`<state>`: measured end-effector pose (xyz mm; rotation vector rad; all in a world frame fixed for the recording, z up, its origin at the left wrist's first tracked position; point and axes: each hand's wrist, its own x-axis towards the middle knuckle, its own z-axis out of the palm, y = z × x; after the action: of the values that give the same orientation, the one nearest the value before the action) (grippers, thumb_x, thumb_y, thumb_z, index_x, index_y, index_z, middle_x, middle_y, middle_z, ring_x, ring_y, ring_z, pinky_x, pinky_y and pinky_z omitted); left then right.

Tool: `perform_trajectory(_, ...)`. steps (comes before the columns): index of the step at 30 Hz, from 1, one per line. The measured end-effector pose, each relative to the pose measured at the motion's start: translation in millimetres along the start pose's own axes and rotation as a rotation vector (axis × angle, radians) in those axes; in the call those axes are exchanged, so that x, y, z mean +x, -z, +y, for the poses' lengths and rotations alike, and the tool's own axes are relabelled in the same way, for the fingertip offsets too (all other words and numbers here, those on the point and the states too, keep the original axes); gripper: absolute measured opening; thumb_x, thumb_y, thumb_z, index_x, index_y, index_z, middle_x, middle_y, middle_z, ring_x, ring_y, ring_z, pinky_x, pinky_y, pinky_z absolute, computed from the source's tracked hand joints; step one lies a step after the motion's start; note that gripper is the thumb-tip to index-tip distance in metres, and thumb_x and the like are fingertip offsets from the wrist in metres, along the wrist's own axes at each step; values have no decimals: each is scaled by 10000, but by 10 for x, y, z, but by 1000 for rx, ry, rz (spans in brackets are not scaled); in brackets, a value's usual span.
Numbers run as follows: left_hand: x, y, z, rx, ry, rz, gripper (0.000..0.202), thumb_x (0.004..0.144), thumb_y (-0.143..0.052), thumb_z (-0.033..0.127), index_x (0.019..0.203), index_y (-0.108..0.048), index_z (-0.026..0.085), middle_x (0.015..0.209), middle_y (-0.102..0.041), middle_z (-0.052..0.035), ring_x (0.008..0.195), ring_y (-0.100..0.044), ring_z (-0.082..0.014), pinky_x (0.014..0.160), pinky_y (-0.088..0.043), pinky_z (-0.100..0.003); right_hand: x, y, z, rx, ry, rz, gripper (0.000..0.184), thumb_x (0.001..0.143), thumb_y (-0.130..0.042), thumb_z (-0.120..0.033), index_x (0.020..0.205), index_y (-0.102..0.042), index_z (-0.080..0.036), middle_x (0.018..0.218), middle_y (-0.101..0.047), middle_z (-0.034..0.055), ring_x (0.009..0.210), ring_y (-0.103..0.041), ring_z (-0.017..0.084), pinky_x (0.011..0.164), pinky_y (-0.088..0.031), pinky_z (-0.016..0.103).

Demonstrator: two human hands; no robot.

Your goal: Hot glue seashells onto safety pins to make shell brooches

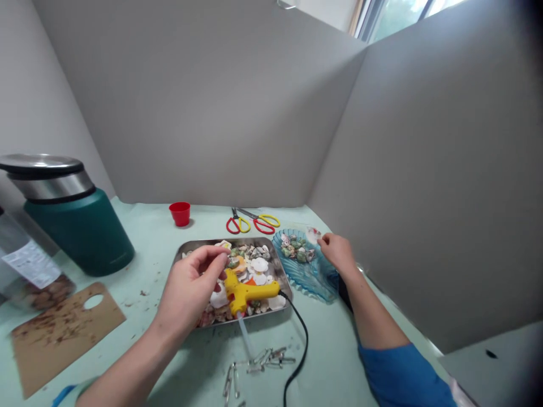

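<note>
My left hand (193,282) hovers over the left part of a metal tray (183,249) filled with shells (259,264). Its thumb and forefinger are drawn together in a pinch; whatever may be between them is too small to tell. A yellow hot glue gun (250,291) lies across the tray's near side, its glue stick (245,334) pointing toward me. At the right edge of a blue shell-shaped dish (307,280), my right hand (338,252) is closed, fingertips beside a small white-and-red piece (314,234) I cannot identify. Small shells (299,249) sit in the dish.
Several safety pins (258,362) lie in front, beside the black cord (304,345). Scissors (265,223) and a red cup (180,214) stand behind. A green flask (80,226), a jar (36,277) and a stained brown board (68,333) are left. Grey panels (212,113) enclose the table.
</note>
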<state>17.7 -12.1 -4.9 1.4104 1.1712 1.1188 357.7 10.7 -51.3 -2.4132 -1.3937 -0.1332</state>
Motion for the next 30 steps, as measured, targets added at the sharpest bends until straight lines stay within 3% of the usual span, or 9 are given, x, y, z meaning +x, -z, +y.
perform_trajectory(7,-32,-12,61,53,0,10,291,717,-649,420,852,-668,163,636,-617,-7,522,-520,-120,473,-429,-201,-2,-177,58,-143,-53,-21,298,862,-449,-330,876,-699,-169,896,-714,136,832,-647,225,587,-338,262)
perform_trajectory(15,-20,24,62,62,-7,-2,300,747,-620,422,895,-648,162,681,-620,-12,565,-522,-128,507,-434,-211,-48,-223,-182,-269,32,59,328,910,-371,-299,984,-650,-145,937,-697,140,876,-646,242,662,-372,286)
perform_trajectory(21,-27,50,54,69,-2,-4,284,766,-602,408,913,-636,167,651,-595,10,569,-507,-125,514,-418,-210,-108,-265,-306,-316,73,42,292,914,-386,-278,979,-635,-138,946,-691,152,845,-658,237,667,-382,291)
perform_trajectory(30,-8,21,65,76,0,-14,282,769,-600,418,908,-636,176,630,-585,19,567,-510,-124,522,-418,-210,-196,-262,-276,-284,114,-24,266,880,-474,-355,910,-672,-179,893,-712,117,848,-656,241,662,-377,279)
